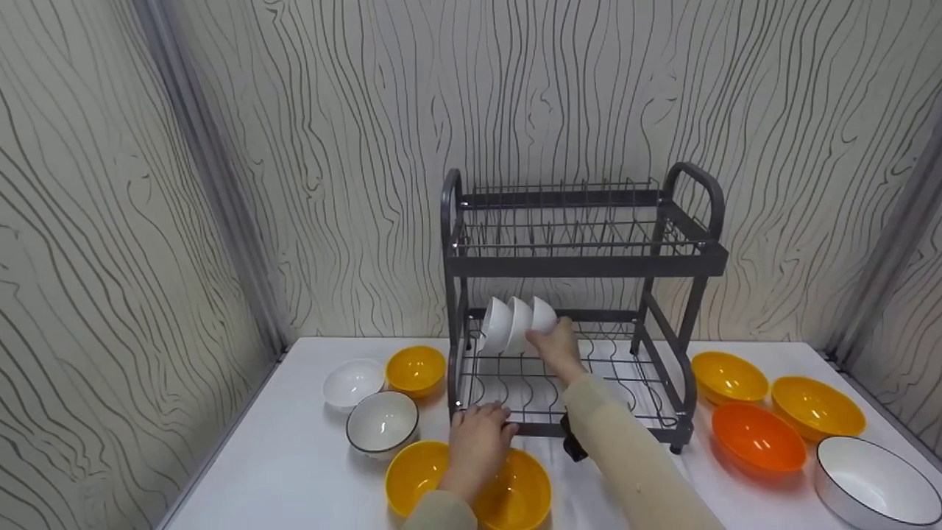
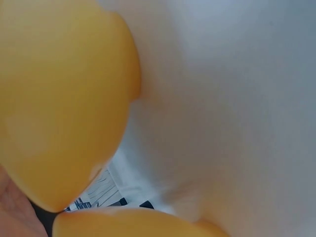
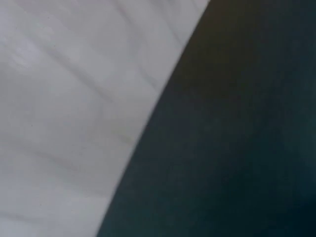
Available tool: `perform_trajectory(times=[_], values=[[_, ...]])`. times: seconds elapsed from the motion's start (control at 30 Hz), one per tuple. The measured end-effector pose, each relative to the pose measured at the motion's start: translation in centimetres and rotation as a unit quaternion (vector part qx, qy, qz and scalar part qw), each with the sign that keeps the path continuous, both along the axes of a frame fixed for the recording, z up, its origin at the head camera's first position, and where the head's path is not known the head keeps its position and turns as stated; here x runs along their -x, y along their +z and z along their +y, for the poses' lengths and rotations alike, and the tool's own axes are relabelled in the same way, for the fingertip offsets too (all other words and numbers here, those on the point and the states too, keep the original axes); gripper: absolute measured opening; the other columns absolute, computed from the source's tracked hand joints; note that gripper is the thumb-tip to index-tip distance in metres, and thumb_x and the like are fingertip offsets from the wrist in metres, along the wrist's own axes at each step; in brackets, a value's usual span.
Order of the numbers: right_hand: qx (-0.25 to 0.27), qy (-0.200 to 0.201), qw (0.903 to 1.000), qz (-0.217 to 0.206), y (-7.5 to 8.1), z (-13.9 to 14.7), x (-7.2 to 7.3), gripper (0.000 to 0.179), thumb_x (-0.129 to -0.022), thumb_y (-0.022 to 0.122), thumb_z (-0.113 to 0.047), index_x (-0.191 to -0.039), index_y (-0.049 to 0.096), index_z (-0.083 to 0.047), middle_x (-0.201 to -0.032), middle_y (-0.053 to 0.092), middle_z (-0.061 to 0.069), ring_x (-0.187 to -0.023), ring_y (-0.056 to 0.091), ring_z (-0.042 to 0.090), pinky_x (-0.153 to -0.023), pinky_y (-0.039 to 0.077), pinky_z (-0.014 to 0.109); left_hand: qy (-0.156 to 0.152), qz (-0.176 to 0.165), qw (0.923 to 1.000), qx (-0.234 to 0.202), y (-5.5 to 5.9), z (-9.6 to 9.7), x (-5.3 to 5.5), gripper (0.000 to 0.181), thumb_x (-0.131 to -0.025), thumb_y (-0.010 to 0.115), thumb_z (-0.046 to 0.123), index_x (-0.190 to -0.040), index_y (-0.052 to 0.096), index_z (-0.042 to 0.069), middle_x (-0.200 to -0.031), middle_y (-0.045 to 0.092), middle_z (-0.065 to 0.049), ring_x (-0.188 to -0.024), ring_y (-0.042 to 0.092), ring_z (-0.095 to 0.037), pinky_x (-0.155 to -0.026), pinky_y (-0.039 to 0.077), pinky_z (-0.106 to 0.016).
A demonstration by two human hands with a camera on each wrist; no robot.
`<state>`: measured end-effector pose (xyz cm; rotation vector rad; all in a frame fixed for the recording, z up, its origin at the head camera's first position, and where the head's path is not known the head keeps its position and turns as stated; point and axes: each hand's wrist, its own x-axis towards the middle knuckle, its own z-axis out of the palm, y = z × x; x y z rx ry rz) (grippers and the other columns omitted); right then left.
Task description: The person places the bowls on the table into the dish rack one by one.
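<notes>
Three small white bowls stand on edge in a row on the lower tier of a dark two-tier dish rack: a left bowl, a middle bowl and a right bowl. My right hand grips the right one at its side, thumb toward the front. Over two yellow bowls, my left hand reaches to the rack's front left corner, its fingers resting at the lower rail. The left yellow bowl and the right yellow bowl sit partly hidden under that forearm.
Left of the rack are a white bowl, a small yellow bowl and a dark-rimmed white bowl. To its right sit two yellow bowls, an orange bowl and a large white basin. The upper tier has wire dividers.
</notes>
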<state>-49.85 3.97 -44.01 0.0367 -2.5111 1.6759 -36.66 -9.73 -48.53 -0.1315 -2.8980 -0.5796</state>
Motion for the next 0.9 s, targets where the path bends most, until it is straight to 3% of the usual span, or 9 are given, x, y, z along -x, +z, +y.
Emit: perform_trajectory(times=[0.3, 0.63, 0.9], values=[[0.016, 0.011, 0.9998, -0.010, -0.26, 0.53, 0.19, 0.065, -0.088, 0.059, -0.024, -0.136, 0.023, 0.002, -0.136, 0.038, 0.023, -0.127, 0.041, 0.038, -0.108, 0.036, 0.048, -0.004, 0.004, 0.9999, 0.010, 0.14, 0.14, 0.06, 0.034, -0.092, 0.051, 0.040, -0.120, 0.061, 0.024, -0.131, 0.056, 0.005, -0.120, 0.049, -0.020, -0.100, 0.037, -0.041], [0.008, 0.022, 0.9992, -0.032, -0.26, 0.62, -0.37, 0.075, -0.090, 0.057, -0.034, -0.142, 0.013, -0.004, -0.143, 0.031, 0.024, -0.133, 0.033, 0.040, -0.111, 0.029, 0.052, -0.004, 0.038, 0.9991, 0.019, 0.02, 0.00, -0.44, 0.032, -0.091, 0.053, 0.038, -0.115, 0.064, 0.020, -0.126, 0.059, 0.003, -0.117, 0.052, -0.019, -0.094, 0.039, -0.039], [0.023, 0.033, 0.9981, -0.046, 0.01, 0.75, -0.47, 0.079, -0.089, 0.058, -0.030, -0.144, 0.009, -0.003, -0.145, 0.028, 0.024, -0.134, 0.031, 0.040, -0.111, 0.028, 0.053, 0.000, 0.019, 0.9997, 0.013, -0.32, -0.04, 0.09, 0.034, -0.091, 0.052, 0.039, -0.118, 0.063, 0.021, -0.129, 0.058, 0.004, -0.119, 0.050, -0.020, -0.099, 0.038, -0.041]])
